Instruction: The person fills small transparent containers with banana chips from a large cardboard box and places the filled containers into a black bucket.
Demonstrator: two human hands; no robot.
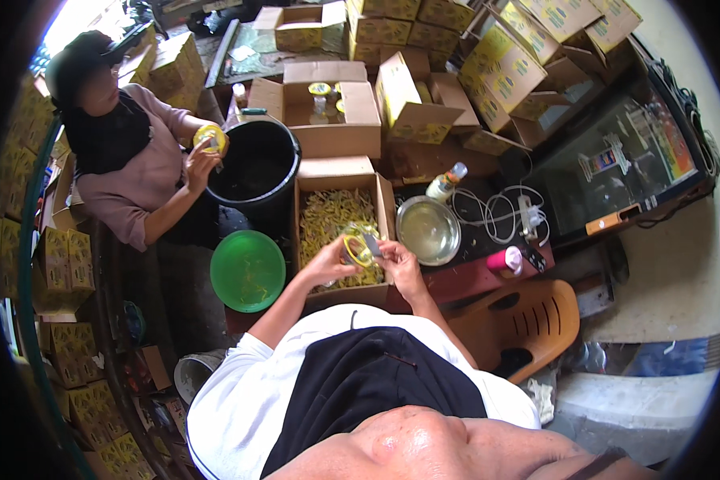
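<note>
My left hand [326,266] is closed round a clear plastic cup with a yellow rim [358,251], tilted over an open carton [384,196]. Many small yellow pieces [332,220] fill that carton. Opposite, the fingers of my right hand [402,268] pinch a small flat grey piece [373,246] against the cup's side. What the grey piece is, I cannot make out. Just right of the carton stands a metal bowl of liquid [429,230], close to my right hand.
A green basin [248,272] and a black bucket [256,164] stand left of the carton. Across them, a co-worker [128,152] holds a yellow-lidded cup [210,140]. Behind are an open box of cups [328,140], a bottle [446,182], a white cable [488,212] and an orange chair [528,328].
</note>
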